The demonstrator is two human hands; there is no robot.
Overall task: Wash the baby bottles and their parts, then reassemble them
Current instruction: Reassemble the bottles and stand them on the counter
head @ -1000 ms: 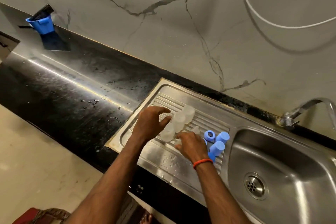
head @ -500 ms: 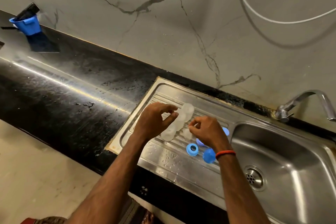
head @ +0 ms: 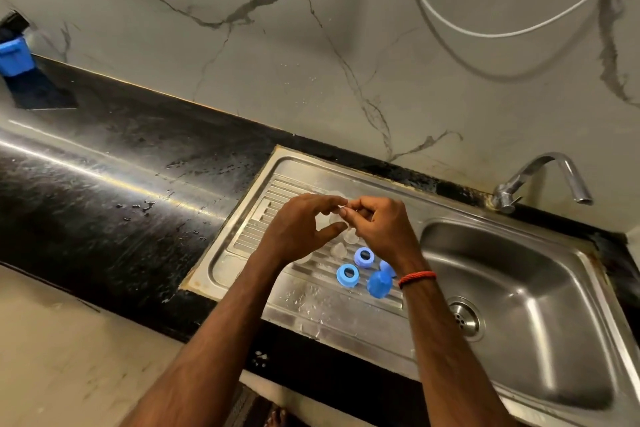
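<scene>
Both hands meet above the ribbed drainboard point(head: 242, 246). My right hand point(head: 381, 225) pinches a small clear bottle part point(head: 335, 218) at its fingertips. My left hand point(head: 301, 229) curls its forefinger and thumb around the same part from the left. Below the hands lie two blue screw rings point(head: 348, 275) point(head: 364, 256), a blue cap point(head: 379, 284) and another blue piece point(head: 387, 267), partly hidden by my right wrist. Clear nipples point(head: 338, 250) point(head: 351, 236) rest on the ribs. The clear bottles are mostly hidden behind my hands.
The steel sink basin point(head: 519, 288) with its drain point(head: 465, 319) is to the right, with the tap point(head: 540, 177) at its back corner. A wet black counter point(head: 121, 191) stretches left to a blue container point(head: 14, 55). A white hose point(head: 485, 33) hangs on the marble wall.
My right hand left the blue parts, rose and moved left with a clear part in its fingertips. My left hand lifted off the clear bottles to meet it.
</scene>
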